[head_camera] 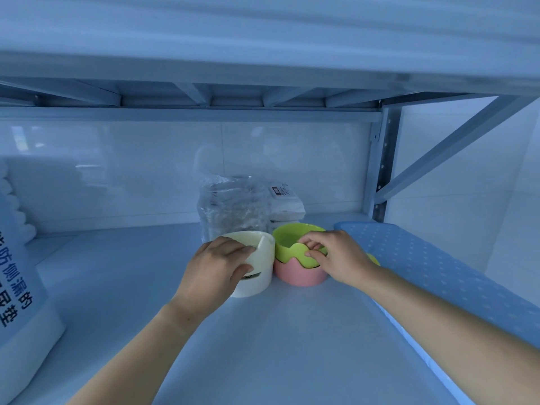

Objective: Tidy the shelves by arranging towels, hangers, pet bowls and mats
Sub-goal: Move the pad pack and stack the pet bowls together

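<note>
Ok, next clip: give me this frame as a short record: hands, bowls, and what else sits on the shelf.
left hand: grips the cream bowl at its rim
right hand: pinches the wavy rim of the green bowl
green bowl: nested in the pink bowl
bowls: side by side on the shelf, cream left of pink
behind: clear plastic pack, white packet
right edge: blue dotted mat
left edge: white printed bag

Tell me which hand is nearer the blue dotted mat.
Right. The right hand, pinching the rim of the green bowl, sits just beside the left edge of the blue dotted mat; the left hand grips the cream bowl farther left.
</note>
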A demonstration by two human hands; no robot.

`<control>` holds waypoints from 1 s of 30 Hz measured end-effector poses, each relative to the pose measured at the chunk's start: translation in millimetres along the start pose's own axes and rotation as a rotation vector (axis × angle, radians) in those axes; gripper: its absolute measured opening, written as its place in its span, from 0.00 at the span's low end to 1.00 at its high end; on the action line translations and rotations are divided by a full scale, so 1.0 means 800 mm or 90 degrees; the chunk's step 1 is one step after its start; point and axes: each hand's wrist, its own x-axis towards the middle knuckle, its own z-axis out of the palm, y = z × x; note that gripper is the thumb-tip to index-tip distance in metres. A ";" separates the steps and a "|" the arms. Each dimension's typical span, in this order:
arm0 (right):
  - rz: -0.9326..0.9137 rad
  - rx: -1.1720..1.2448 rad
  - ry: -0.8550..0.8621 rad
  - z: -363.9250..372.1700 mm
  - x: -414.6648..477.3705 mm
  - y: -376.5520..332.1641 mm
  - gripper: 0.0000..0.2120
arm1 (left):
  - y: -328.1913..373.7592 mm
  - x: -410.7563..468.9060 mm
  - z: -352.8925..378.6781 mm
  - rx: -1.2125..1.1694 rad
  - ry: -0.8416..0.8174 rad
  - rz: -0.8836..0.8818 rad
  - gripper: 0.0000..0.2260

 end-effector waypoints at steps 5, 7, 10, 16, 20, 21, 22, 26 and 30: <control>-0.017 -0.017 0.003 -0.003 0.001 -0.003 0.10 | -0.002 -0.001 0.003 -0.004 0.001 0.006 0.15; -0.038 -0.025 0.028 -0.006 0.004 -0.009 0.13 | -0.002 -0.001 0.003 -0.008 0.000 0.007 0.16; -0.077 -0.015 0.019 -0.005 0.014 -0.031 0.17 | -0.002 -0.001 0.003 -0.015 -0.003 0.007 0.16; -0.101 -0.036 -0.081 0.021 0.030 -0.059 0.24 | -0.001 -0.004 0.001 -0.036 0.002 -0.001 0.15; -0.104 -0.031 -0.063 0.029 0.036 -0.062 0.19 | -0.003 -0.009 0.001 -0.104 0.001 -0.072 0.13; -0.109 -0.025 -0.058 0.029 0.037 -0.063 0.18 | -0.007 -0.010 0.001 -0.132 0.003 -0.098 0.14; -0.112 -0.019 -0.054 0.029 0.038 -0.064 0.17 | -0.011 -0.012 0.000 -0.162 0.003 -0.126 0.15; -0.125 -0.020 -0.035 0.028 0.038 -0.064 0.15 | -0.037 -0.019 -0.007 -0.248 -0.011 -0.229 0.24; -0.135 -0.031 -0.012 0.029 0.035 -0.066 0.13 | -0.048 -0.023 -0.008 -0.286 -0.059 -0.264 0.19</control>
